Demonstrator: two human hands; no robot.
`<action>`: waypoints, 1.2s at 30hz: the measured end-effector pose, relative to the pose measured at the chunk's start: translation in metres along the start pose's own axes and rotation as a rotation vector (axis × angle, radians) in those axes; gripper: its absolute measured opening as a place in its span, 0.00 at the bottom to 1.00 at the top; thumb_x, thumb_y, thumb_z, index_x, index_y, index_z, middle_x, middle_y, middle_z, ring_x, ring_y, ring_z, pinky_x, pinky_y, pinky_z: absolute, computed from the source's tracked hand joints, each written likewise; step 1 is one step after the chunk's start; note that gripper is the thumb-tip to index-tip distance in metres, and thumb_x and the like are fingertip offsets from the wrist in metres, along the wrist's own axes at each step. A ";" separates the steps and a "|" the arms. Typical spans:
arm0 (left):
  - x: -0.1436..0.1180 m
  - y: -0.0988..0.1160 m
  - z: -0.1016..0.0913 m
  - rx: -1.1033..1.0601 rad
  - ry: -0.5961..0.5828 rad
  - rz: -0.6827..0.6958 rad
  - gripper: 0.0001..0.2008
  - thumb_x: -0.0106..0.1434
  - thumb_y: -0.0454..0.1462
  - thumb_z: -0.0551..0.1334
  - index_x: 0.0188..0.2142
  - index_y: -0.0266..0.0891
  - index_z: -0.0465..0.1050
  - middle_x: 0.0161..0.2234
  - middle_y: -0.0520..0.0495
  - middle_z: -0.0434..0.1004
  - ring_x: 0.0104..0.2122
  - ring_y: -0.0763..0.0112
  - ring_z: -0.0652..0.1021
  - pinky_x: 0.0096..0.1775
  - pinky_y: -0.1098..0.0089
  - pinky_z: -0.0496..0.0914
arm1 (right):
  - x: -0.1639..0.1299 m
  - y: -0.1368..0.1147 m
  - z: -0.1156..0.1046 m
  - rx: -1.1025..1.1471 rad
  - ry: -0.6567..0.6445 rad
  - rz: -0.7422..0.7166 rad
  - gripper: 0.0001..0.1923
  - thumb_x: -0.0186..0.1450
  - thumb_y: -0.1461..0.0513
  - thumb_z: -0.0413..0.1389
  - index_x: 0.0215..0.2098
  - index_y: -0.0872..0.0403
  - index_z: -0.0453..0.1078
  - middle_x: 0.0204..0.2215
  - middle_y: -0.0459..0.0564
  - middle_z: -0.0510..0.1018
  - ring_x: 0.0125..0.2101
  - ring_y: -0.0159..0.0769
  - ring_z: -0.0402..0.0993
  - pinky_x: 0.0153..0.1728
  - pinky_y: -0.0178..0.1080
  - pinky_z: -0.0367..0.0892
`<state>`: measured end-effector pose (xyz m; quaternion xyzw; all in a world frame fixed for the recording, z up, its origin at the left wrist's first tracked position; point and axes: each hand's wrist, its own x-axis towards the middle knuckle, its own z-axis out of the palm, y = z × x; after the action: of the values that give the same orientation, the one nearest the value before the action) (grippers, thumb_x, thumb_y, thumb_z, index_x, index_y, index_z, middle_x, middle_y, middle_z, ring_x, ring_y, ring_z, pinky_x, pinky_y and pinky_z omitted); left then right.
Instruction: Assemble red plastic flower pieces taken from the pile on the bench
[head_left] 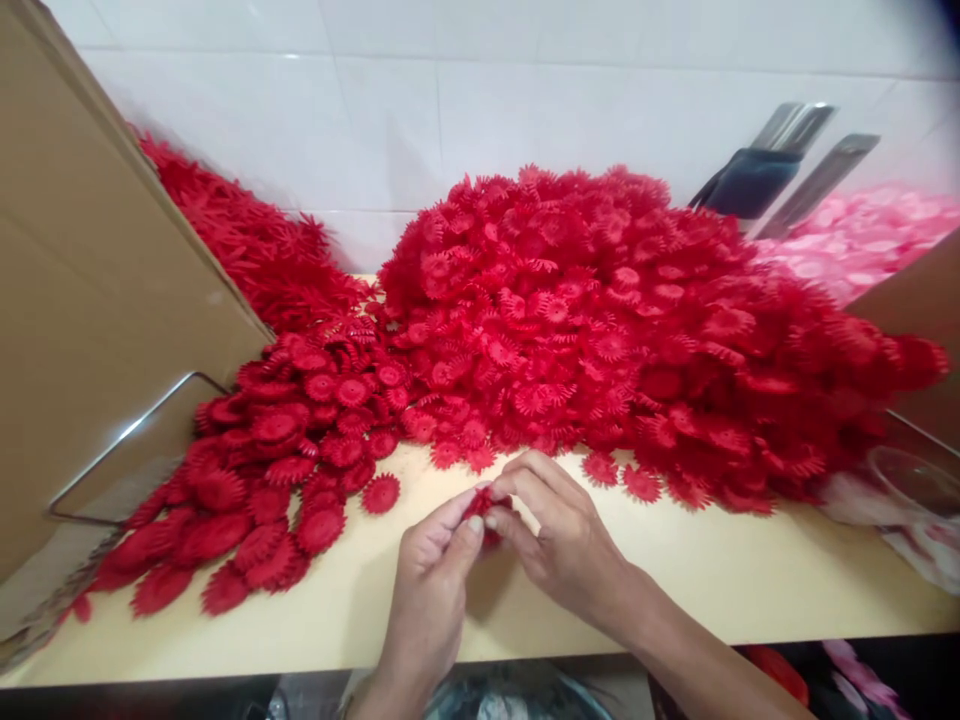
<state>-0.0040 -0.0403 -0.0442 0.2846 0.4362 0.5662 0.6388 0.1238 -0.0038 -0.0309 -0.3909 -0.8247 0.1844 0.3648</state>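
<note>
Between my two hands, above the front part of the table, is a small red fabric flower piece (489,538), mostly covered by fingers. My left hand (439,565) pinches it from the left with thumb and fingers. From the right, my right hand (559,530) pinches the same piece, its fingertips touching those of the left. Just beyond the hands rises a big heap of red fringed flower discs (555,320). Left of them lies a looser group of red discs (322,525), some stacked, with one single disc (381,493) nearest the left hand.
A cardboard sheet (97,250) stands at the left, with a bent metal bookend (142,420) by it. Red star-shaped pieces (247,240) are piled behind. Pink petals (870,235) and metal bookends (817,185) are at the back right. A clear plastic container (911,480) sits at right.
</note>
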 end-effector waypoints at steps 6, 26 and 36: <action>0.002 -0.004 -0.002 0.005 0.098 -0.010 0.11 0.53 0.37 0.65 0.37 0.35 0.78 0.32 0.43 0.80 0.32 0.63 0.77 0.34 0.68 0.71 | -0.003 -0.002 0.005 0.101 0.074 0.077 0.06 0.64 0.66 0.44 0.29 0.54 0.59 0.27 0.49 0.65 0.28 0.34 0.63 0.28 0.38 0.62; 0.007 0.015 0.005 -0.244 -0.083 -0.115 0.14 0.54 0.30 0.61 0.41 0.35 0.76 0.37 0.43 0.79 0.37 0.65 0.76 0.42 0.67 0.69 | 0.024 0.003 -0.019 0.062 -0.163 0.091 0.03 0.58 0.65 0.58 0.30 0.54 0.67 0.27 0.45 0.69 0.28 0.31 0.66 0.27 0.32 0.62; 0.006 -0.004 -0.001 0.049 -0.002 0.002 0.13 0.58 0.35 0.60 0.42 0.37 0.76 0.36 0.43 0.79 0.36 0.64 0.76 0.40 0.68 0.69 | 0.008 0.006 0.003 0.046 -0.084 0.085 0.08 0.64 0.68 0.47 0.28 0.54 0.64 0.22 0.46 0.67 0.24 0.31 0.63 0.24 0.34 0.60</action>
<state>-0.0032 -0.0354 -0.0501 0.3014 0.4489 0.5557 0.6315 0.1213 0.0060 -0.0333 -0.4090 -0.8175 0.2349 0.3306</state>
